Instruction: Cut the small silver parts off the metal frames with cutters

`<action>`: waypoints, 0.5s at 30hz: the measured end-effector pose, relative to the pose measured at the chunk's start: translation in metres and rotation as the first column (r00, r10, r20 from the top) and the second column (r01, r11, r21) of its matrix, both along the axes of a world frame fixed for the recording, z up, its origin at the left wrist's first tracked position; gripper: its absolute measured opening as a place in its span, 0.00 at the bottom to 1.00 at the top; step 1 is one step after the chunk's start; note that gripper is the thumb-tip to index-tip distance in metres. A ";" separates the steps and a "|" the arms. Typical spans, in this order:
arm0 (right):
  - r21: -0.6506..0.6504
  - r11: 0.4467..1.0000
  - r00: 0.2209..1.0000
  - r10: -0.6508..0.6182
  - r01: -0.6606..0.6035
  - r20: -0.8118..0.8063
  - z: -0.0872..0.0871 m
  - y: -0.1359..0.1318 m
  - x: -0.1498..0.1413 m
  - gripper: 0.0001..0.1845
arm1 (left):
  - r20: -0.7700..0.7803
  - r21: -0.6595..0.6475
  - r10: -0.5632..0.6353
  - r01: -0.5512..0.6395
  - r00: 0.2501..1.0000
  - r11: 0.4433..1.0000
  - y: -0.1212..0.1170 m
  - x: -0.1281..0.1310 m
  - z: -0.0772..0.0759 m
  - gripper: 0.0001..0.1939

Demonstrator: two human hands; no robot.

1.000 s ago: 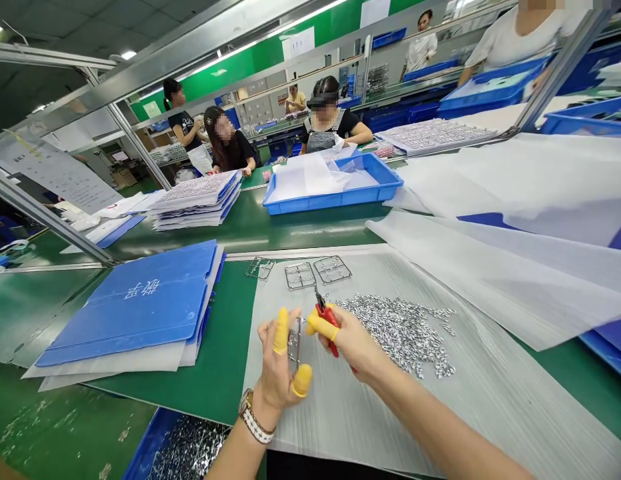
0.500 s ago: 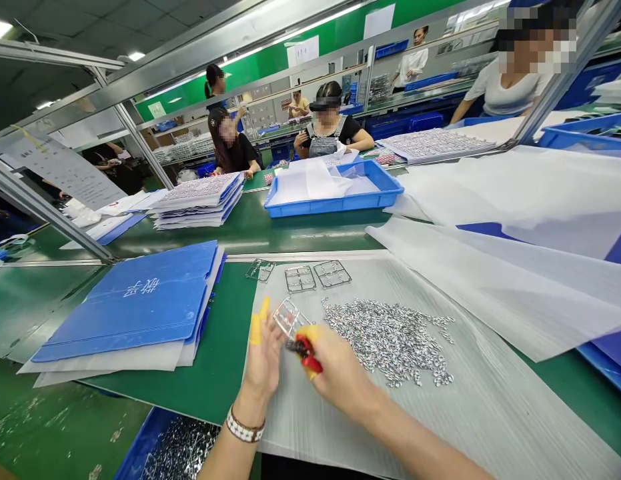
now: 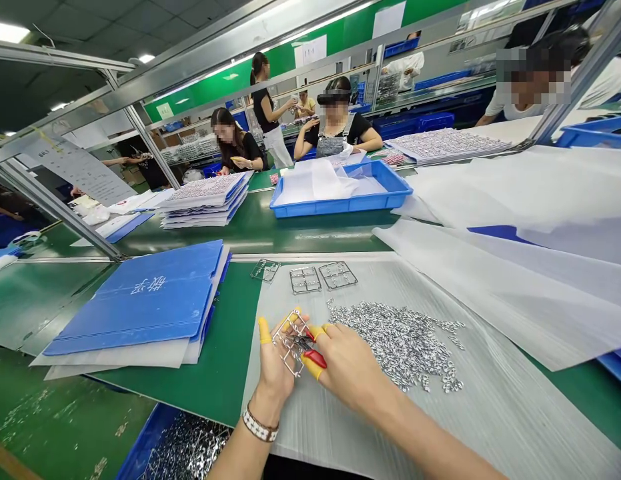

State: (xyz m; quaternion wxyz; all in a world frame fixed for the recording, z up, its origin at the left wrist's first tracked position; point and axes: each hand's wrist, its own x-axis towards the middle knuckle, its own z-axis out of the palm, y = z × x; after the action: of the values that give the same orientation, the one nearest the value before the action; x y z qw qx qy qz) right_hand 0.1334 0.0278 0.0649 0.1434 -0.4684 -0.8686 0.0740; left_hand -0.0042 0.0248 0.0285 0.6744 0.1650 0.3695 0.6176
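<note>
My left hand point(image 3: 273, 367), with yellow finger cots, holds a small silver sprue frame point(image 3: 285, 357) across its palm and fingers. My right hand point(image 3: 345, 357), also in yellow finger cots, is closed round red-handled nippers point(image 3: 315, 360). The dark jaws of the nippers are at the right side of the frame; whether they bite into a bar is too small to tell. Just right of my hands lies a wide heap of small shiny silver parts point(image 3: 400, 340) on a translucent sheet point(image 3: 340, 420). Behind my hands rest two silver frames point(image 3: 305, 280) side by side, and another frame point(image 3: 265, 269) farther left.
A stack of blue boards point(image 3: 150, 293) lies left. Below the table edge, a blue bin point(image 3: 145, 443) holds silver scraps. Across the table stand a blue tray point(image 3: 340, 207) and stacked sheets point(image 3: 205, 200); white sheets point(image 3: 510, 280) spread right. Several people sit or stand beyond.
The frame has turned in my left hand and come slightly nearer. The nippers have moved against it, their red handles now spread apart. A person in the background has moved right.
</note>
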 end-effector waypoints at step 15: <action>-0.096 0.995 0.992 -0.014 0.026 0.125 0.005 0.005 -0.006 0.17 | -0.117 0.012 0.064 -0.063 0.991 0.998 -0.001 0.005 -0.014 0.36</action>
State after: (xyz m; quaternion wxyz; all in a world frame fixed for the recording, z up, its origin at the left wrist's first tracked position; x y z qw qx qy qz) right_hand 0.1276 0.0324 0.0700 0.0666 -0.4872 -0.8665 0.0857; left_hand 0.0010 0.0241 0.0140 0.6307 0.1921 0.4110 0.6297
